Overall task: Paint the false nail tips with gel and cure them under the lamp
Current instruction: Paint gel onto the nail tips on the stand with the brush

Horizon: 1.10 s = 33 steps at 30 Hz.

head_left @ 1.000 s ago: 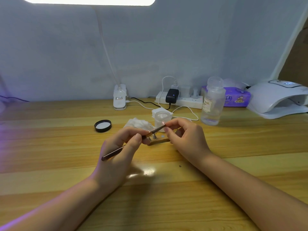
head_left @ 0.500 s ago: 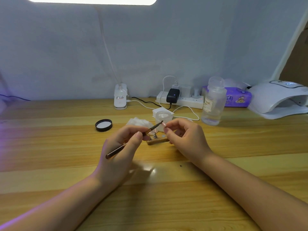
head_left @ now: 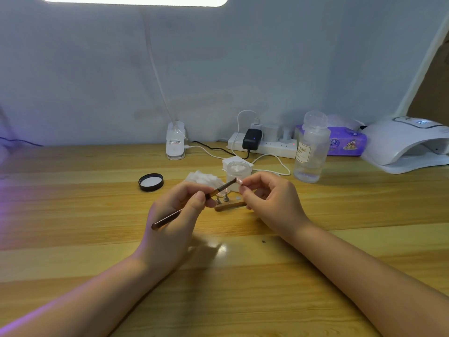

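A: What do the hands hold at frame centre?

B: The left hand (head_left: 175,222) grips a slim, glossy brown brush (head_left: 194,203); the right hand (head_left: 269,203) pinches a small pink nail tip (head_left: 239,181) at the bristles.

A: And beneath?

B: A little wooden stand (head_left: 229,205) with metal pegs on the grained counter (head_left: 243,300). The smooth white curing lamp (head_left: 403,144) sits far right.
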Tool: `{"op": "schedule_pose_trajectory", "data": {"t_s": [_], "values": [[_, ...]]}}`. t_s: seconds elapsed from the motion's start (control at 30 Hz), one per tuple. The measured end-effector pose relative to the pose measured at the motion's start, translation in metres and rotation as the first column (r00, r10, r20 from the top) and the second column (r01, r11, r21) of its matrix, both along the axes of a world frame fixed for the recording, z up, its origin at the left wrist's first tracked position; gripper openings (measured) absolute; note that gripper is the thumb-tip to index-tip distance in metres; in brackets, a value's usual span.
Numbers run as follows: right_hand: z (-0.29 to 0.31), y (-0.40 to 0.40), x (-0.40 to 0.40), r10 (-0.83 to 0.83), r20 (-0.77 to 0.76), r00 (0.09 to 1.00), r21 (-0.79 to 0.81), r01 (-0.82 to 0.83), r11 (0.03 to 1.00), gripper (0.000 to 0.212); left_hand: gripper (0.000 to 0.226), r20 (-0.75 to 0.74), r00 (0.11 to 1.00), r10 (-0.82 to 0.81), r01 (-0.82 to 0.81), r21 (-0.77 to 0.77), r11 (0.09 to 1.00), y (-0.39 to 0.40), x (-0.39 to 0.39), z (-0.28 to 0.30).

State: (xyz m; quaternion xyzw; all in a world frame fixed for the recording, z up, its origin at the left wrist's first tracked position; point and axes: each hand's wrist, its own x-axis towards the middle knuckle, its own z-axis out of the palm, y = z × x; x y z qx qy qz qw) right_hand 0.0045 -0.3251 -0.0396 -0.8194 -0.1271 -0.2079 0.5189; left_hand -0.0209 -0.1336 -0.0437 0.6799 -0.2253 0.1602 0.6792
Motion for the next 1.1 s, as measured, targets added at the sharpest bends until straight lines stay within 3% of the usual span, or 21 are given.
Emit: {"op": "schedule_pose_trajectory", "data": {"t_s": [0.47,0.6,0.73,0.93,1.1], "values": [[0.001,0.001,-0.001,-0.017,-0.002,1.000,0.003,0.017,1.000,0.017,0.020,0.045,0.993,-0.106,0.107,-0.034,0.994,0.002,-0.003,0.003],[0.001,0.001,-0.001,-0.041,-0.006,0.999,0.033,0.041,0.999,0.014,0.019,0.067,0.998,0.017,-0.017,-0.005,1.000,0.000,0.000,0.003],[0.000,0.001,0.000,-0.056,-0.018,0.998,0.048,0.057,0.997,0.009,0.010,0.036,0.993,0.110,-0.113,0.119,0.986,0.004,0.008,-0.002],[-0.001,0.001,0.001,-0.027,0.007,1.000,-0.014,0.027,1.000,0.016,0.046,0.039,0.998,0.045,-0.056,0.392,0.918,0.006,0.016,-0.008],[-0.005,-0.001,0.007,-0.103,-0.005,0.995,-0.103,0.101,0.989,0.001,0.061,-0.031,0.999,-0.026,0.038,0.465,0.884,0.006,0.021,-0.013]]}}
